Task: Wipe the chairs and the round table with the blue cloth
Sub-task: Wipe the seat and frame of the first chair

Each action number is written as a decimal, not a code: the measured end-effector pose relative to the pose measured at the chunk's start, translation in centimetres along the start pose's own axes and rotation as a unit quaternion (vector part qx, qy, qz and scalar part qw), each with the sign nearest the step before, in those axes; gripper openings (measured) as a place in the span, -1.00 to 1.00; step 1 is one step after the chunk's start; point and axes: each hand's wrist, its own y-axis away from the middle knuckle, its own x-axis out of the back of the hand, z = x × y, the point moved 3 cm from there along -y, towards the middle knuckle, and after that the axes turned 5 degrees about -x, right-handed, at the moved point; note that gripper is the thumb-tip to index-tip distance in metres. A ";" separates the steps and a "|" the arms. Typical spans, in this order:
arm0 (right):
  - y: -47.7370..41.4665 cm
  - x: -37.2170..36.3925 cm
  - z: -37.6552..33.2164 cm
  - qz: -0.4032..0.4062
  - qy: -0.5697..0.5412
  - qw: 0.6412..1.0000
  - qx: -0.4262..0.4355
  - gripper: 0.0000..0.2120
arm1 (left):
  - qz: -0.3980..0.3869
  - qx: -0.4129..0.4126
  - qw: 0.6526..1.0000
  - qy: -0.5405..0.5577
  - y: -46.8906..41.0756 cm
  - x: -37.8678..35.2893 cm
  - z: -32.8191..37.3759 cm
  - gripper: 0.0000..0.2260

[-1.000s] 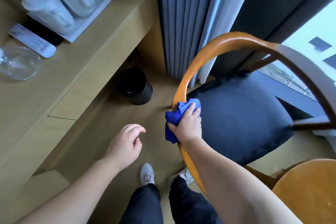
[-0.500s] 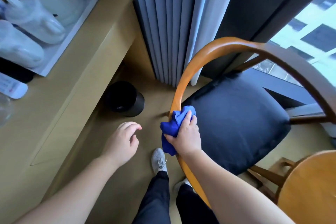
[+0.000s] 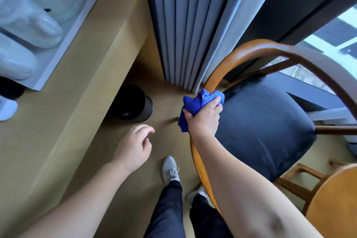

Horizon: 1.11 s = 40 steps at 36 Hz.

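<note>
The blue cloth [image 3: 195, 102] has slid up the chair rail [image 3: 212, 77], right hand [image 3: 204, 120] fingers [image 3: 215, 102] gripping it.

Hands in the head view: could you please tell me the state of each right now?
Left hand: open, holding nothing.
Right hand: grips the blue cloth against the chair rail.

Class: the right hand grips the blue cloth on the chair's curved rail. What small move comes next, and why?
Probably slide the blue cloth along the rail toward its top: the right hand grips it low, most of the arc ahead.
</note>
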 end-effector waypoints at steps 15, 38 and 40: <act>-0.8 6.8 1.6 -0.079 0.319 0.892 0.311 -0.03 | -0.014 -0.035 0.999 0.018 -1.6 -0.1 0.3 -0.74; -3.1 5.0 -0.3 -0.066 0.604 0.410 0.681 -0.05 | 0.096 0.090 0.991 0.024 1.4 -4.5 3.4 -0.76; -2.7 4.8 -1.3 -0.035 0.597 0.404 0.692 -0.07 | 0.101 0.091 0.990 0.025 1.2 -5.0 3.8 -0.76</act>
